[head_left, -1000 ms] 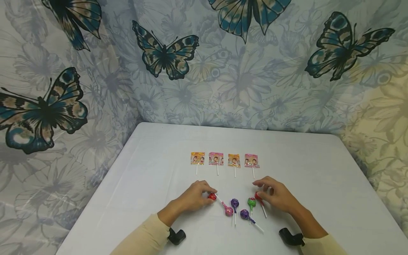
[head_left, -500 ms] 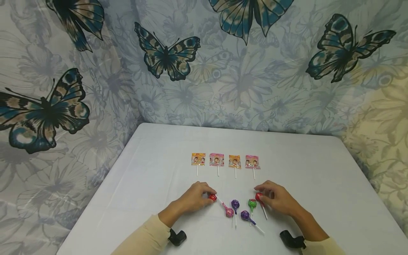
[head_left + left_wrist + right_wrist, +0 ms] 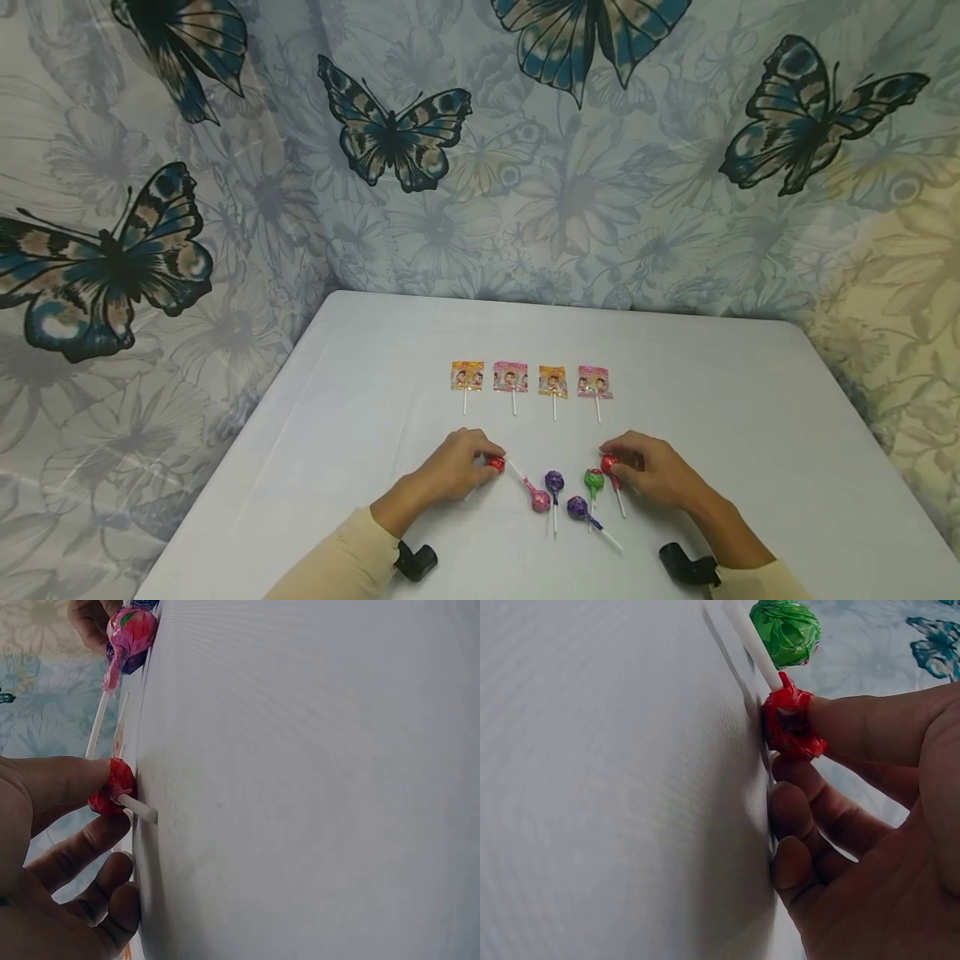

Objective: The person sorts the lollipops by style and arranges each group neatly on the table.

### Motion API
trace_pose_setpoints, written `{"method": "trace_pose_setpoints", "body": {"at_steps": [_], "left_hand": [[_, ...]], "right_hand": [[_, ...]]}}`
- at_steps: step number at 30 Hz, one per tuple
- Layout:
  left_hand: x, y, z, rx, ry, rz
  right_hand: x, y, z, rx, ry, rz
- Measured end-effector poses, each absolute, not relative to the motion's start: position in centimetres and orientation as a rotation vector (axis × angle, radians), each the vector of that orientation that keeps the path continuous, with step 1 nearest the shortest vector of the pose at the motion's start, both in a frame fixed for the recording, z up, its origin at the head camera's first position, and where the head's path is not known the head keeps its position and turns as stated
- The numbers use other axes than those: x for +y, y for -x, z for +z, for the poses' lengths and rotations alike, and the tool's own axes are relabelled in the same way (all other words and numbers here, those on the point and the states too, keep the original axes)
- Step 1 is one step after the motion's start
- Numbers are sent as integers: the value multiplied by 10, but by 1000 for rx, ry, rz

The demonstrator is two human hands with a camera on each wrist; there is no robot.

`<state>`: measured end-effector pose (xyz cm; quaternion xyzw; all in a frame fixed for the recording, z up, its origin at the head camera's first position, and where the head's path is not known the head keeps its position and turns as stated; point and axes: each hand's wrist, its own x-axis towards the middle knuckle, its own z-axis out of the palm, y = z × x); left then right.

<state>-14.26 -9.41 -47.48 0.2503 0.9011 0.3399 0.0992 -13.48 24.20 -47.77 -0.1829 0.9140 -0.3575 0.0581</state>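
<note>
My left hand (image 3: 457,462) pinches a red-wrapped lollipop (image 3: 112,787) by its head between thumb and fingers, low over the white table; its short white stick shows in the left wrist view. On the other side, my right hand (image 3: 656,468) pinches a second red lollipop (image 3: 791,724) by the head, its stick pointing toward the near edge. Between the hands lie a pink lollipop (image 3: 540,501), a purple lollipop (image 3: 554,481), another purple lollipop (image 3: 577,507) set at a slant, and a green lollipop (image 3: 594,479) beside the right-hand one.
Farther back, several flat-packed lollipops stand in a row, sticks toward me: an orange packet (image 3: 467,375), a pink packet (image 3: 511,376), another orange one (image 3: 552,381) and another pink one (image 3: 594,381). A butterfly-patterned cloth (image 3: 585,200) hangs behind the table (image 3: 360,375).
The red lollipop in my left hand has shifted slightly left, and its stick now shows below the hand. The right-hand lollipop's stick has swung slightly left. The other lollipops lie as before.
</note>
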Motion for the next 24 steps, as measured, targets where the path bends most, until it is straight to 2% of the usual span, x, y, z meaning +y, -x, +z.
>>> {"method": "trace_pose_setpoints", "body": {"at_steps": [24], "left_hand": [[-129,142,-475,2768,-588,1060]], "right_hand": [[240,133,-474,2774,555,-1042]]}}
